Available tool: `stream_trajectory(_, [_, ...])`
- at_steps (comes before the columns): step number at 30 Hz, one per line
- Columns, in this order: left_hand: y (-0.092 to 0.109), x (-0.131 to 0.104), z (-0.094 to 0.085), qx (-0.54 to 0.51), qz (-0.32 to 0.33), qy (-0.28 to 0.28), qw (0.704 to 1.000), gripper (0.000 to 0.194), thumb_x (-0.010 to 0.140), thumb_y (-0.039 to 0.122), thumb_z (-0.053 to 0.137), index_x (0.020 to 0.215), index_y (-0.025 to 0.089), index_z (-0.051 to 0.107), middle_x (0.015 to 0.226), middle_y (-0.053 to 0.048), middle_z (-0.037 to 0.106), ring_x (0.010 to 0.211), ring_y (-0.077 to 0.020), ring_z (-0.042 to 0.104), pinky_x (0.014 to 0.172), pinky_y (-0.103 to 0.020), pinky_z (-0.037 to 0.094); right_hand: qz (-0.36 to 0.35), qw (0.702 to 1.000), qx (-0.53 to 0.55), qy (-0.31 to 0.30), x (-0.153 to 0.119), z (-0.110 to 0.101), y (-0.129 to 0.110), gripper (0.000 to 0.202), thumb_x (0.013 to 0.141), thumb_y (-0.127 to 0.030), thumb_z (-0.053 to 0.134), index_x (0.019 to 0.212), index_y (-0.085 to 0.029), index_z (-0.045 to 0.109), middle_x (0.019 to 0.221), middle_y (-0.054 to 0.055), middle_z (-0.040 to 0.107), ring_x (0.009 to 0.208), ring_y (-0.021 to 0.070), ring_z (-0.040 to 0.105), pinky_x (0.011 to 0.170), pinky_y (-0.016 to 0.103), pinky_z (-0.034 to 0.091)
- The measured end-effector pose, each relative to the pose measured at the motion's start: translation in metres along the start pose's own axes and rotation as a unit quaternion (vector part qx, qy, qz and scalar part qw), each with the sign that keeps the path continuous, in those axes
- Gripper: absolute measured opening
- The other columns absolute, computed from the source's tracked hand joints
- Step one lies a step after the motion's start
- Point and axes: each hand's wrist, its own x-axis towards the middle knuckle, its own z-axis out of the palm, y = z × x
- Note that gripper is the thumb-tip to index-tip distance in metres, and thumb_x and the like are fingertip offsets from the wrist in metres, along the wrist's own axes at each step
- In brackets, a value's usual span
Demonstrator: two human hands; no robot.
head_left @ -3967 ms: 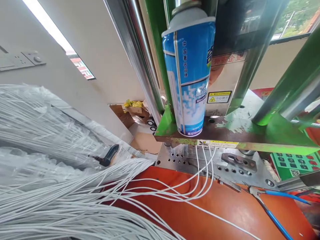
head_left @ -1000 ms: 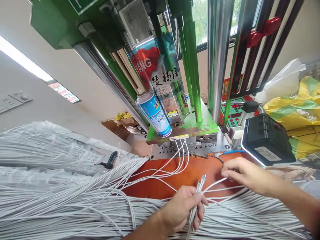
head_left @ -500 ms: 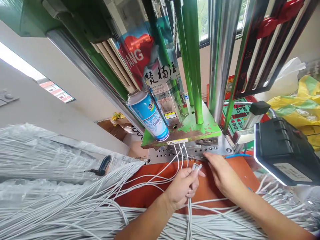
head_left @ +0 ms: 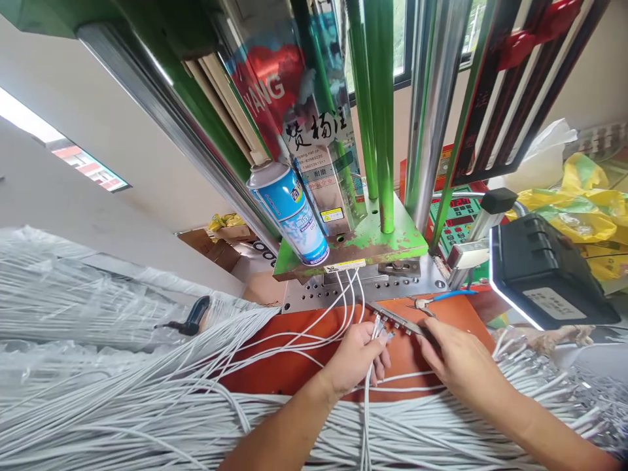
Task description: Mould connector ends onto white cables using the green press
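My left hand [head_left: 360, 358] is closed around several white cables [head_left: 367, 418], whose metal-tipped ends stick up past the fingers. My right hand [head_left: 454, 356] grips the right end of a narrow metal bar [head_left: 400, 322] with small fittings along it. The bar slants over the orange-brown work surface [head_left: 294, 333], its left end near the machine's steel plate [head_left: 314, 297]. Other white cables run out from under the green press plate [head_left: 363, 248] to the left. Pliers with blue handles [head_left: 454, 296] lie just beyond my right hand.
A blue and white spray can [head_left: 294, 219] stands on the green plate's left side. White cable bundles [head_left: 147, 425] spread along the front and left. At the right are a black lamp-like box [head_left: 552, 271], a control panel [head_left: 454, 212] and yellow bags [head_left: 583, 196].
My right hand has drawn back toward me from the steel plate, and the metal bar is now in it, angled near the cable ends. The pliers have come into view. The camera view has shifted slightly.
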Motion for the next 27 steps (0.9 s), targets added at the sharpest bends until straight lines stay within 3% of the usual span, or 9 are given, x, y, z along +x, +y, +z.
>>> stream_trajectory(5, [0.003,0.002,0.003,0.028,-0.018,-0.01,0.999,0.046,0.088,0.06,0.066,0.096,0.017,0.053,0.063,0.0,0.064,0.04,-0.0088,0.054,0.032,-0.015,0.034,-0.014,0.998,0.067,0.015,-0.008,0.007,0.005,0.031,0.109,-0.041,0.036,0.109,-0.024,0.062,0.092,0.005,0.069,0.081,0.022,0.066,0.072,0.035,0.047])
stream_trajectory(15, [-0.001,0.002,0.011,0.054,-0.032,-0.017,0.998,0.029,0.097,0.042,0.056,0.088,0.016,0.058,0.066,-0.004,0.068,0.04,-0.0065,0.048,0.037,-0.016,0.031,-0.099,0.993,0.053,0.023,0.0,0.011,0.005,0.022,0.109,-0.034,0.041,0.099,-0.023,0.057,0.087,0.002,0.067,0.077,0.02,0.065,0.067,0.032,0.042])
stream_trajectory(19, [0.004,0.002,0.013,0.041,-0.022,0.025,0.999,0.027,0.096,0.041,0.057,0.085,0.016,0.058,0.058,0.001,0.06,0.04,-0.0057,0.041,0.039,-0.017,0.028,-0.098,0.992,0.072,0.013,0.0,0.01,0.003,0.023,0.109,-0.035,0.042,0.097,-0.023,0.058,0.086,0.002,0.067,0.076,0.0193,0.064,0.066,0.032,0.041])
stream_trajectory(27, [-0.002,0.003,0.01,0.056,-0.019,0.022,0.998,0.026,0.096,0.039,0.056,0.09,0.014,0.063,0.055,0.002,0.057,0.04,-0.0075,0.041,0.04,-0.019,0.03,-0.074,0.994,0.079,0.028,-0.001,0.013,0.006,0.025,0.109,-0.038,0.042,0.1,-0.022,0.06,0.084,0.003,0.066,0.074,0.0198,0.064,0.067,0.033,0.041])
